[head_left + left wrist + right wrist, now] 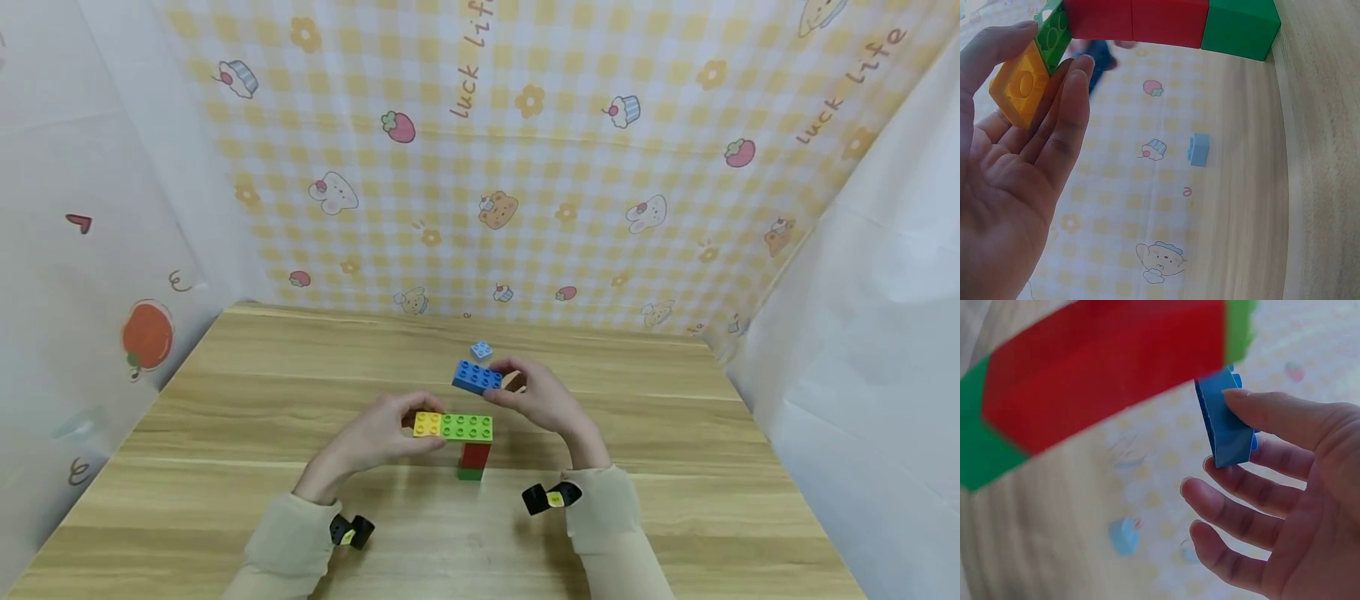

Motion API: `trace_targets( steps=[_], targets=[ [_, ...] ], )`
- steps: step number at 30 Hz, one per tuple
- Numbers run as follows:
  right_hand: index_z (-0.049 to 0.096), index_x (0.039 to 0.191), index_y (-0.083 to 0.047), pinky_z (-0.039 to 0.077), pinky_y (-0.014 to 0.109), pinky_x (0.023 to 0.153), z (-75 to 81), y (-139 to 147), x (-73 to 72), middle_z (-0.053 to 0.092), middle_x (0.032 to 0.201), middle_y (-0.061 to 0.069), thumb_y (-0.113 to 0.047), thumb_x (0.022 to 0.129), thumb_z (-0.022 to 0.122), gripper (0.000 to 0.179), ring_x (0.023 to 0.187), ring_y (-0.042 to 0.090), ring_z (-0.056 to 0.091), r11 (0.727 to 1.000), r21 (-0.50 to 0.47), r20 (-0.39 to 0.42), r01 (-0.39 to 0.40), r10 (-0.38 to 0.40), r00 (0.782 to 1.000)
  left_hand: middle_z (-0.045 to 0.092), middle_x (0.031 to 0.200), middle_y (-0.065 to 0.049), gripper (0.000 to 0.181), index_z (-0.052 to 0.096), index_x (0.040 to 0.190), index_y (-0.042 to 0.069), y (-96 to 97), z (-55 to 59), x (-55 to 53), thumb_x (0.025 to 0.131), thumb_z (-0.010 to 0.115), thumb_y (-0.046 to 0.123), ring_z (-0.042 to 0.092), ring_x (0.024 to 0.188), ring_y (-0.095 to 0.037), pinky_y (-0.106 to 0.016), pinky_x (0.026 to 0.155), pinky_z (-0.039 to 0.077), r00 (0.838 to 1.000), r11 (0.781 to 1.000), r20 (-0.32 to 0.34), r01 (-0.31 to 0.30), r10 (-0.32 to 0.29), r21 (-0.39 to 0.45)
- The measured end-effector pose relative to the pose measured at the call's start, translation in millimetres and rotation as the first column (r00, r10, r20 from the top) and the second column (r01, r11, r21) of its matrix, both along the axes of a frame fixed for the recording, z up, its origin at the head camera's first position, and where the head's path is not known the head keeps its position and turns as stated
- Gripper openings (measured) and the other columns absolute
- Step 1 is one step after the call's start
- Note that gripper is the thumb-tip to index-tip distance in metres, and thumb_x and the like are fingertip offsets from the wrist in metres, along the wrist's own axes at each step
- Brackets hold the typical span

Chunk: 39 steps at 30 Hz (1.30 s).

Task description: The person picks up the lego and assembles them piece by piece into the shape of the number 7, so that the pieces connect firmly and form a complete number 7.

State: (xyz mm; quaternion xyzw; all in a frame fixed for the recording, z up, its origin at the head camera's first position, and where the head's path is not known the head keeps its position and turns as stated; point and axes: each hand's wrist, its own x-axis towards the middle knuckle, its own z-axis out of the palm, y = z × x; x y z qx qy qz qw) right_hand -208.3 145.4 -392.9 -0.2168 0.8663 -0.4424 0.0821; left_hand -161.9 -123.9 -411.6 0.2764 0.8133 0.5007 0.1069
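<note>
Pale sleeves (288, 542) sit closest to me in the head view, reaching over the wooden surface (697, 467). Roughly midway between its left and right edges I see a narrow tower: dark green brick (471, 474) at the foot, two red bricks (1134, 20) above, lime-green brick (467, 427) across the top. Level with the lime one, on its left, is the yellow brick (427, 424), pinched by the left hand (382, 433). Beyond the tower, the right hand (540, 396) grips the blue brick (477, 377) by its right end. Past that, a light-blue brick (482, 350) lies towards the far edge.

From the left wrist, I find the thumb and fingers bent around the yellow piece, a grip just brick-wide, out past the red column. Whether yellow locks to anything beneath, I can't tell, with fingers covering its underside.

On the right wrist view, the blue brick hangs above the surface, thumb on its side and fingers behind, the lower ones loosely spread. I judge these bricks light, stiff, smooth plastic, hard to crush; I'd hold blue by its side walls, leaving studs and underside free, and brace the overhanging top, since such a slim tower could tip.
</note>
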Motion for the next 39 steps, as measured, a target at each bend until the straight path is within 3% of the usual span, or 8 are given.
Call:
trace_targets(
  steps=[7, 16, 21, 25, 30, 39],
  targets=[
    [0.062, 0.121, -0.015, 0.053, 0.038, 0.072, 27.4, -7.7, 19.9, 0.064, 0.108, -0.002, -0.025, 0.091, 0.072, 0.034, 0.088, 0.018, 0.061, 0.995, -0.030, -0.089, -0.098, 0.095, 0.992, 0.064, 0.100, 0.003, 0.032, 0.063, 0.115, 0.015, -0.3, -0.6, -1.1, 0.087, 0.075, 0.024, 0.059, 0.084, -0.017, -0.030, 0.070, 0.052, 1.000, 1.000, -0.018, -0.004, 0.004, -0.007],
    [0.063, 0.118, -0.012, 0.053, 0.036, 0.074, 43.9, -17.3, 38.5, 0.063, 0.109, -0.003, -0.019, 0.089, 0.074, 0.032, 0.089, 0.016, 0.061, 0.983, -0.023, -0.173, -0.183, 0.176, 0.969, 0.065, 0.107, -0.002, 0.041, 0.062, 0.122, 0.009, -0.1, -2.1, -1.9, 0.088, 0.074, 0.028, 0.061, 0.087, -0.018, -0.033, 0.074, 0.053, 1.000, 1.000, -0.019, 0.013, -0.012, 0.019],
    [0.063, 0.116, -0.013, 0.051, 0.035, 0.076, 40.1, -23.4, 42.2, 0.063, 0.106, -0.005, -0.018, 0.089, 0.074, 0.030, 0.089, 0.016, 0.060, 0.979, 0.007, -0.183, -0.206, 0.203, 0.962, 0.066, 0.110, -0.003, 0.046, 0.059, 0.127, 0.005, -0.7, -3.2, -1.9, 0.089, 0.074, 0.024, 0.063, 0.092, -0.017, -0.032, 0.079, 0.053, 0.999, 0.998, -0.006, 0.034, -0.033, 0.059],
    [0.065, 0.115, -0.013, 0.050, 0.041, 0.078, 33.3, -27.3, 43.2, 0.064, 0.104, -0.005, -0.019, 0.088, 0.075, 0.029, 0.090, 0.016, 0.060, 0.976, 0.014, -0.171, -0.217, 0.216, 0.961, 0.066, 0.111, -0.003, 0.042, 0.061, 0.123, 0.005, -1.2, -3.6, -1.2, 0.088, 0.075, 0.023, 0.064, 0.096, -0.016, -0.032, 0.082, 0.052, 0.999, 0.997, 0.000, 0.038, -0.038, 0.073],
    [0.066, 0.114, -0.015, 0.049, 0.038, 0.078, 29.1, -30.5, 46.0, 0.064, 0.104, -0.008, -0.023, 0.088, 0.076, 0.029, 0.091, 0.015, 0.061, 0.980, 0.023, -0.156, -0.200, 0.201, 0.967, 0.067, 0.110, -0.002, 0.037, 0.063, 0.119, 0.006, -2.2, -5.6, -1.6, 0.088, 0.075, 0.022, 0.063, 0.098, -0.017, -0.033, 0.085, 0.051, 0.999, 0.997, -0.003, 0.034, -0.033, 0.075],
    [0.065, 0.117, -0.015, 0.050, 0.039, 0.077, 25.6, -32.3, 50.4, 0.064, 0.102, -0.010, -0.024, 0.088, 0.075, 0.032, 0.091, 0.011, 0.059, 0.985, 0.020, -0.144, -0.169, 0.170, 0.975, 0.066, 0.107, -0.003, 0.042, 0.062, 0.123, 0.005, -1.1, -6.3, -2.0, 0.088, 0.075, 0.023, 0.063, 0.092, -0.018, -0.030, 0.078, 0.052, 1.000, 0.997, 0.008, 0.024, -0.025, 0.075]
  ],
)
